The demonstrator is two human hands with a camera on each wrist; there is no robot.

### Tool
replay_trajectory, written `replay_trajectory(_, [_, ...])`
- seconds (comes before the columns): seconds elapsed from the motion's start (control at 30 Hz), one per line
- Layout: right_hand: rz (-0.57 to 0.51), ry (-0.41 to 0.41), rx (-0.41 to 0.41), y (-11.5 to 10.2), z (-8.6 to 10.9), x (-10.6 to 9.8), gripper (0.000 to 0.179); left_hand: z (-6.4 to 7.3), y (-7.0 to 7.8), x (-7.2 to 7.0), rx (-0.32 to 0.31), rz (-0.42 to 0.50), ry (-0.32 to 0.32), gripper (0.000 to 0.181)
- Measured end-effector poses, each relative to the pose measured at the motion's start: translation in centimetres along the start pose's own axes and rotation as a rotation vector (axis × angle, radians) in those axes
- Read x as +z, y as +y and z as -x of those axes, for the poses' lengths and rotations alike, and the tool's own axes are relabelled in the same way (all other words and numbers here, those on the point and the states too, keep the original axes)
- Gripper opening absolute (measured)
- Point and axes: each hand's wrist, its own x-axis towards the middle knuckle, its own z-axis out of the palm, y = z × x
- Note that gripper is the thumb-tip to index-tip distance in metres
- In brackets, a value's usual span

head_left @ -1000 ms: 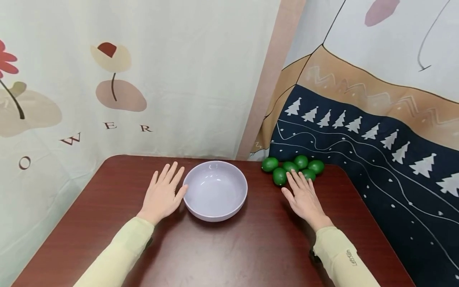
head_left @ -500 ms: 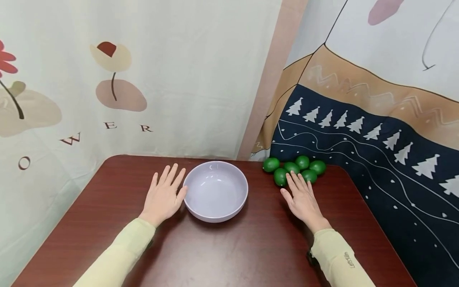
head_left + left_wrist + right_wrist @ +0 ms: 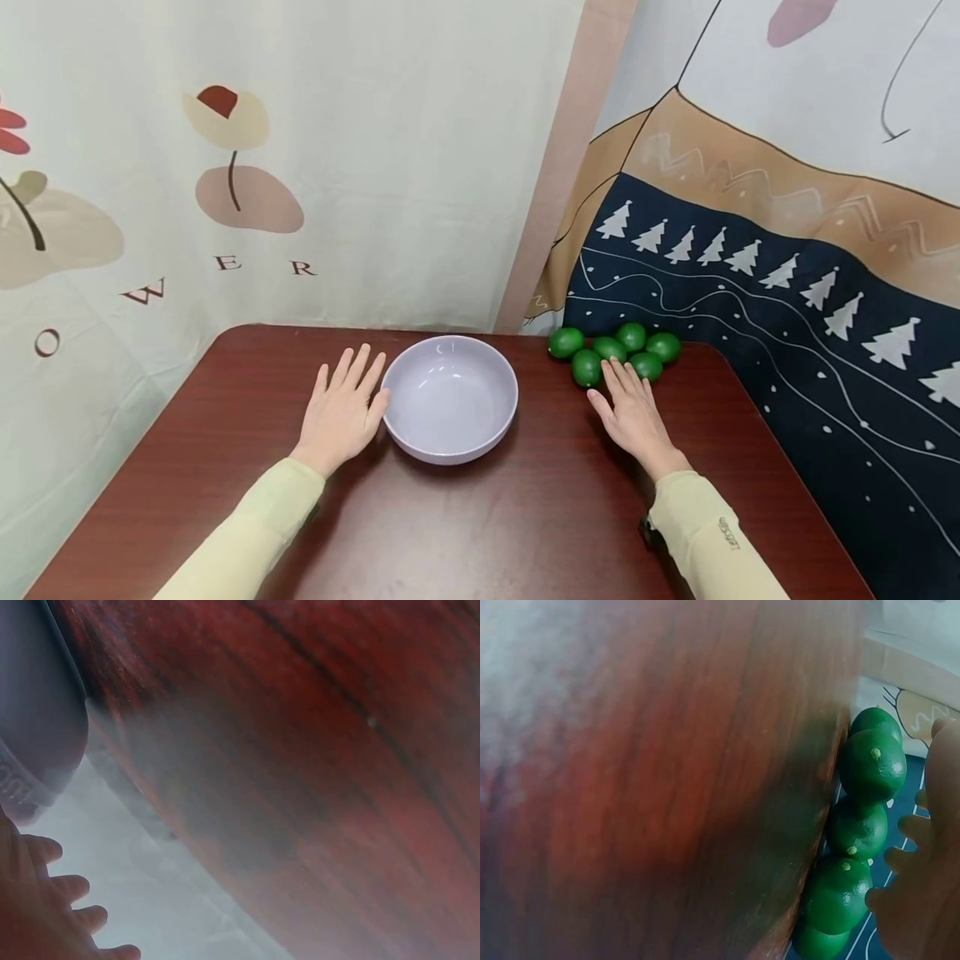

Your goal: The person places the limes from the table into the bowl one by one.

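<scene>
A pale lavender bowl (image 3: 450, 400) stands near the back of the table, with nothing inside it. Just left of it is my left hand (image 3: 339, 417), fingers straight and spread, thumb by the rim; whether it touches the bowl I cannot tell. Several green limes (image 3: 587, 367) lie in a cluster at the back right. My right hand (image 3: 633, 417) is held flat in front of them, fingers straight and holding nothing. In the right wrist view the limes (image 3: 872, 766) sit beyond the fingers. The left wrist view catches part of the bowl's side (image 3: 37, 712).
The dark red-brown table (image 3: 465, 533) has rounded back corners. A white printed curtain (image 3: 390, 167) hangs right behind its back edge. On the right, a navy cloth with white trees (image 3: 750, 333) hangs along the side.
Both hands stay almost where they were, still with straight fingers. The whole view shifts only slightly. Bowl and limes keep their places.
</scene>
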Motion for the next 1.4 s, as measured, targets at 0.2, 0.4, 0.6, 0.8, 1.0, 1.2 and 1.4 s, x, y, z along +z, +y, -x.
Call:
replay_trajectory(0.2, [-0.006, 0.021, -0.005, 0.0, -0.6, -0.3, 0.065, -0.1, 0.2, -0.2, 0.001, -0.002, 0.003, 0.06])
replay_trajectory(0.4, [-0.015, 0.034, -0.02, -0.3, -1.0, -0.5, 0.063, -0.1, 0.3, -0.3, -0.004, -0.006, -0.004, 0.059])
replay_trajectory(0.6, [-0.04, 0.033, 0.009, -0.6, -1.6, -0.6, 0.063, 0.0, 0.4, -0.4, -0.009, 0.005, -0.01, 0.059])
replay_trajectory(0.8, [-0.09, 0.04, 0.054, -0.7, -2.3, -0.5, 0.062, 0.1, 0.3, -0.5, -0.018, -0.001, -0.024, 0.059])
replay_trajectory(1.0, [-0.127, 0.037, 0.122, -0.5, -3.0, -0.2, 0.063, 0.2, 0.4, -0.4, -0.019, -0.003, -0.03, 0.059])
replay_trajectory(1.2, [-0.13, 0.056, 0.165, -0.6, -3.4, 0.0, 0.061, 0.2, 0.4, -0.5, -0.02, -0.006, -0.04, 0.059])
replay_trajectory(1.4, [-0.137, 0.051, 0.19, -1.0, -3.9, 0.1, 0.062, 0.2, 0.4, -0.4, -0.016, -0.012, -0.03, 0.059])
